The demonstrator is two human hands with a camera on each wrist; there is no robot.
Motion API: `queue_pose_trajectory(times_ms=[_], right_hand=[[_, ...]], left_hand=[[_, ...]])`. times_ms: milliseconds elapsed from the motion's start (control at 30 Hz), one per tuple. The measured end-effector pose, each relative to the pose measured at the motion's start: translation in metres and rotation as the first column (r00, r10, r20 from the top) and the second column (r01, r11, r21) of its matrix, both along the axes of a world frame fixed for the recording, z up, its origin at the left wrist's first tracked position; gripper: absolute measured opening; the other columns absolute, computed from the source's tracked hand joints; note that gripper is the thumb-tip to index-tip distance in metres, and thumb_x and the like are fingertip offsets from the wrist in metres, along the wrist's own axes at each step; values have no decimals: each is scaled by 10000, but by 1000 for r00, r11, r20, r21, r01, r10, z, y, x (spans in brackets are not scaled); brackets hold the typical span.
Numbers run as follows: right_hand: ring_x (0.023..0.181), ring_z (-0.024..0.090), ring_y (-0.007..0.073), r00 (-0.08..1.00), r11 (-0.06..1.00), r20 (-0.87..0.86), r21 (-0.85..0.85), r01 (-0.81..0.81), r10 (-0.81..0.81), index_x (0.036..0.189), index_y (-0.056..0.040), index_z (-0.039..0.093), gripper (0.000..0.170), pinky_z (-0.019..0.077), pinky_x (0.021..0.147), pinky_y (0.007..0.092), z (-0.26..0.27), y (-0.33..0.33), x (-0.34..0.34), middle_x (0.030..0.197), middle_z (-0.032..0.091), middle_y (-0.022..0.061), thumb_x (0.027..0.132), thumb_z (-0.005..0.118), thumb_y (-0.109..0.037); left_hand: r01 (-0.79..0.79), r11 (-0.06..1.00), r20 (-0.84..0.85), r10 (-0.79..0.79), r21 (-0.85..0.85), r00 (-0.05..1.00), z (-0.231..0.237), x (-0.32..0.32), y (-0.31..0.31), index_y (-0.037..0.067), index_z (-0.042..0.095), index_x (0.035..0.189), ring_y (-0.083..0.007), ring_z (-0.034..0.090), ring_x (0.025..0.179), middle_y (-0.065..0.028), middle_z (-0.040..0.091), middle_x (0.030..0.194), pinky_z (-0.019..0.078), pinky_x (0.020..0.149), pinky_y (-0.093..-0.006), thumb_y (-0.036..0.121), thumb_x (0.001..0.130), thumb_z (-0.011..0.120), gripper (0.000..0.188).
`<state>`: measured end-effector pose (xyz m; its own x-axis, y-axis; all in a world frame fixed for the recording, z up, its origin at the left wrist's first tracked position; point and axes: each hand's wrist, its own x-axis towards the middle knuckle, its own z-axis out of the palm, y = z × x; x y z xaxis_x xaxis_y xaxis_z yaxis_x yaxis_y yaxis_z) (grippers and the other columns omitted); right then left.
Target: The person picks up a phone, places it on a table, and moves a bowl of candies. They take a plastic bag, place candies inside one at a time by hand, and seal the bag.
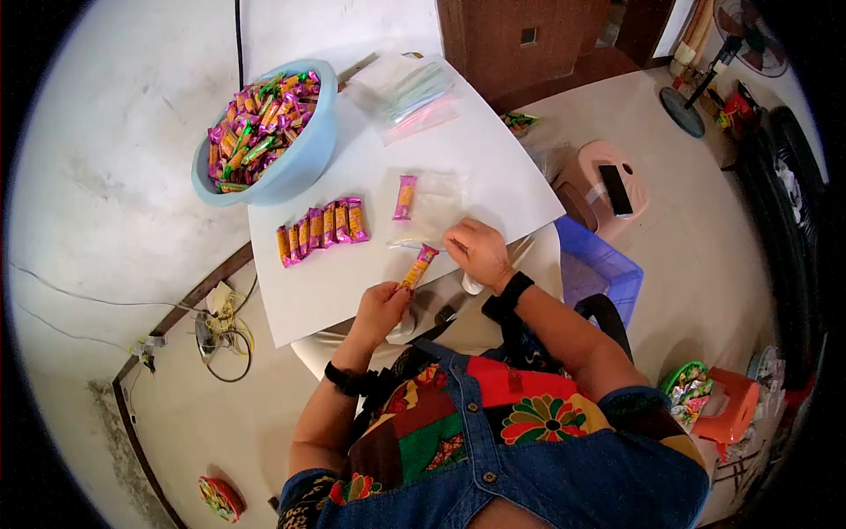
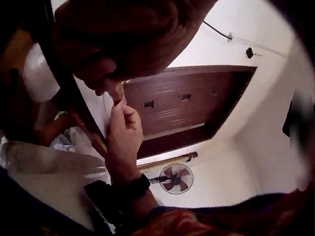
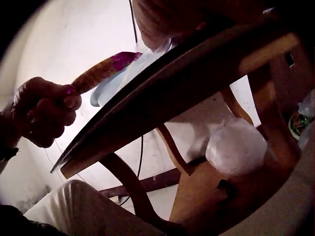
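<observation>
In the head view my left hand (image 1: 383, 309) pinches the lower end of a purple-and-yellow wrapped snack bar (image 1: 419, 266) at the table's front edge. The bar's far end points toward a clear plastic bag (image 1: 439, 210) lying flat on the white table (image 1: 493, 167). Another wrapped bar (image 1: 404, 197) lies at that bag's left side. My right hand (image 1: 478, 253) has its fingers curled at the bag's near edge. Crinkled film (image 3: 162, 45) shows at its fingertips in the right wrist view. To the left stands a row of several wrapped bars (image 1: 322, 230).
A blue basin (image 1: 322, 145) heaped with wrapped bars stands at the table's back left. Flat plastic bags (image 1: 414, 97) lie at the back. Right of the table are a blue crate (image 1: 608, 273) and a pink stool (image 1: 608, 167) with a phone (image 1: 616, 189) on it.
</observation>
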<state>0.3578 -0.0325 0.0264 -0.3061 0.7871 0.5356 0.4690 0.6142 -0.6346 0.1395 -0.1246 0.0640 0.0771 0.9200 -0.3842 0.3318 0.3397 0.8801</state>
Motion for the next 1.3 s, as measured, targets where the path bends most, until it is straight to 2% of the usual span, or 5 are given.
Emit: queue_pose_trajectory(times_ms=[100, 500, 733, 900, 1300], right_hand=[[713, 594, 293, 1000, 1000, -9, -30, -8, 8, 854, -72, 633, 82, 487, 633, 405, 1, -1, 1, 766, 583, 95, 845, 637, -153], [707, 598, 293, 998, 1000, 64, -8, -12, 12, 841, -73, 660, 61, 483, 605, 385, 0, -1, 3, 777, 594, 91, 796, 680, -109], [693, 583, 293, 999, 999, 27, 45, -26, 25, 813, -77, 652, 57, 471, 595, 397, -3, 0, 2, 746, 570, 86, 779, 690, -101], [680, 574, 293, 1000, 999, 24, 46, -14, 12, 792, -82, 640, 54, 464, 587, 401, -2, 1, 0, 732, 558, 83, 759, 682, -89], [735, 572, 294, 995, 999, 95, 33, -37, 33, 792, -81, 620, 87, 475, 634, 418, -5, 3, 1, 770, 553, 88, 805, 653, -160]], left_hand=[[-62, 970, 142, 97, -236, 985, 12, 11, 14, 38, 608, 865, -61, 444, 490, 30, 527, 642, 349, 443, -216, 257, 981, 523, 261], [-299, 927, 551, 374, -225, 746, -17, 45, 68, 44, 554, 893, -106, 452, 477, -11, 532, 661, 328, 389, -232, 202, 988, 483, 197], [-167, 969, -113, 190, 180, 975, -12, 25, 51, 41, 610, 993, -170, 537, 525, -35, 567, 674, 428, 477, -300, 177, 917, 593, 156], [390, 500, -606, 402, 773, 686, 3, 31, 56, 119, 662, 963, -277, 600, 824, -57, 617, 902, 460, 664, -408, 116, 752, 671, 211], [664, 528, -833, 180, 530, 523, 6, 35, 105, 119, 621, 798, -255, 580, 880, -58, 588, 897, 400, 742, -408, 104, 732, 631, 69]])
